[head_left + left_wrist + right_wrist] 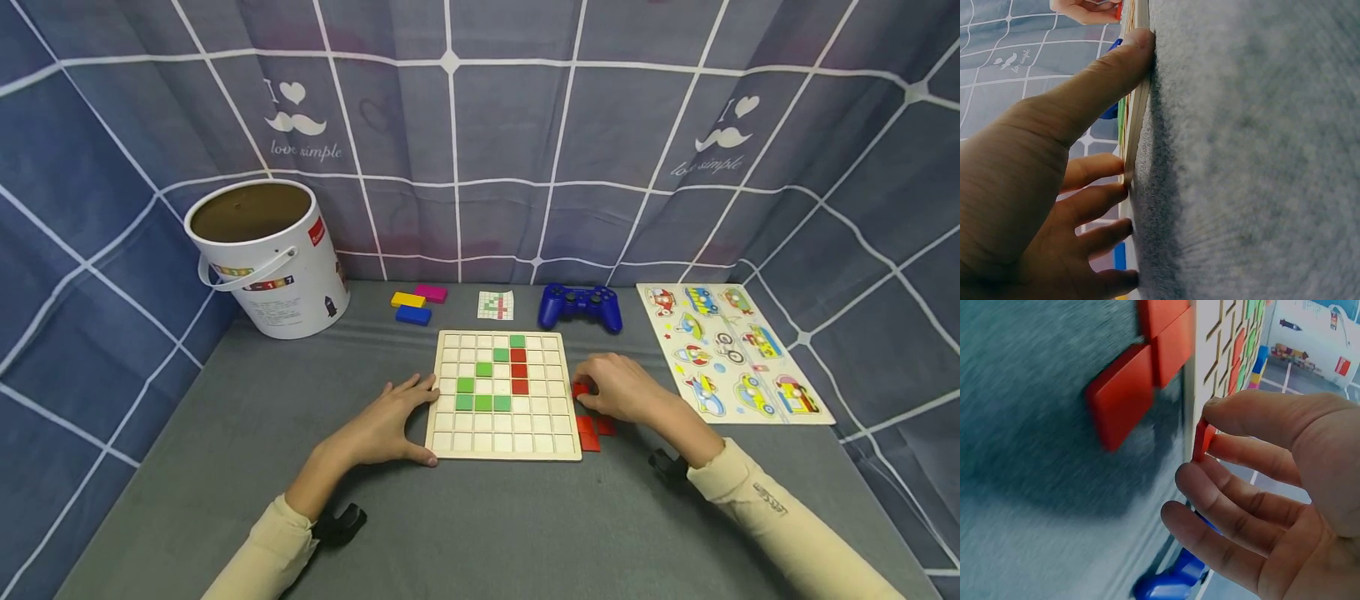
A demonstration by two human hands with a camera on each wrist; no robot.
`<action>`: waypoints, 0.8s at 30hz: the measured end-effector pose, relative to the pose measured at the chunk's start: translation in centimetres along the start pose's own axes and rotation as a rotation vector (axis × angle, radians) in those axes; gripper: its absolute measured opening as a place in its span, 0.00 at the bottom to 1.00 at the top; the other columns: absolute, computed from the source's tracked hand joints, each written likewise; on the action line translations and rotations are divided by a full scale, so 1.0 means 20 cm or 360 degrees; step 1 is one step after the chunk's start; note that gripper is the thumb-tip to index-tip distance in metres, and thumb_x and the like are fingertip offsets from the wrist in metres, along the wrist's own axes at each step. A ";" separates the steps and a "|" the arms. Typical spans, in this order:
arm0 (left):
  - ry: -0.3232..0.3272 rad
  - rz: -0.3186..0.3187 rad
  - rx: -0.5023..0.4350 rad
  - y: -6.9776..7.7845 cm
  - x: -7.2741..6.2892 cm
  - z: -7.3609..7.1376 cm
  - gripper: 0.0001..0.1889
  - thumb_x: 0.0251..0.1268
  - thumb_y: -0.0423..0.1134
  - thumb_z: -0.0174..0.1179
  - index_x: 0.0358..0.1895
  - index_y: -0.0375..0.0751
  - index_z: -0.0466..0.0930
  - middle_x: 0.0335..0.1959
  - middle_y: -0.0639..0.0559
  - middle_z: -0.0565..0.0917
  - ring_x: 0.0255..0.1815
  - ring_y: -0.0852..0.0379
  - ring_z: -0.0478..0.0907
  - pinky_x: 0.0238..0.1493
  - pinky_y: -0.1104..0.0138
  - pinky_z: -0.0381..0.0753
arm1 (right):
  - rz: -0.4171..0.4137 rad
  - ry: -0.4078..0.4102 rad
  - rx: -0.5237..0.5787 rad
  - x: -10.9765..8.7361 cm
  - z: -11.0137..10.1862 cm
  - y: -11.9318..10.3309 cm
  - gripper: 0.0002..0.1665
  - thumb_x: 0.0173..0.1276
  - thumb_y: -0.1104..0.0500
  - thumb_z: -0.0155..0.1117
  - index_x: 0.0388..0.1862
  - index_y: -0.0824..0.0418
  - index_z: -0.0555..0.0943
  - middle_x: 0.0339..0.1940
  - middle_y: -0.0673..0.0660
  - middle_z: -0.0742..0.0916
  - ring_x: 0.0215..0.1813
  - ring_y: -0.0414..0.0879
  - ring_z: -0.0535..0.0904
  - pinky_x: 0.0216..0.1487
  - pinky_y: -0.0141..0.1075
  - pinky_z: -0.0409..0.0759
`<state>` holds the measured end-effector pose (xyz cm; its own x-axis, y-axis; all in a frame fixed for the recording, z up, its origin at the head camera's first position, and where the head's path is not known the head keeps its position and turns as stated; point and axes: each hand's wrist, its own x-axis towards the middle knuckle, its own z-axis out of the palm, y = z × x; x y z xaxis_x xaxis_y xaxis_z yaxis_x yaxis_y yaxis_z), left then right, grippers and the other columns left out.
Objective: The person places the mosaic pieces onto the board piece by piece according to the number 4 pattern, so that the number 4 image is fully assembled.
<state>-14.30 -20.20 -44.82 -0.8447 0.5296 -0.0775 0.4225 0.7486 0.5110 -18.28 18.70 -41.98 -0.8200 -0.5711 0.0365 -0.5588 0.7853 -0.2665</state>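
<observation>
A pale wooden grid board lies flat on the grey table. Several green tiles sit in its cells along a bent line, beside a short column of red tiles. Against the board's left edge rests my left hand, fingers spread, with the thumb near the front left corner. At the right edge my right hand pinches a red square tile between thumb and index finger. More loose red tiles lie on the table just right of the board, nearer to me than that hand.
Behind the board lie a small pattern card, a blue game controller, and yellow, blue and magenta blocks. A white bucket stands at the back left, a vehicle picture board at the right.
</observation>
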 end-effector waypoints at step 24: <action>-0.0019 -0.0020 0.0014 0.00 -0.01 0.00 0.55 0.39 0.60 0.81 0.73 0.40 0.68 0.79 0.47 0.58 0.80 0.42 0.48 0.72 0.36 0.45 | -0.0298 0.0033 0.0074 0.18 0.12 -0.29 0.08 0.56 0.62 0.75 0.36 0.56 0.87 0.25 0.47 0.77 0.27 0.39 0.68 0.26 0.33 0.68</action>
<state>-14.21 -20.26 -44.70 -0.8460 0.5248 -0.0942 0.4148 0.7587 0.5023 -17.68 11.59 -42.64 -0.7048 -0.7009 0.1094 -0.6960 0.6535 -0.2974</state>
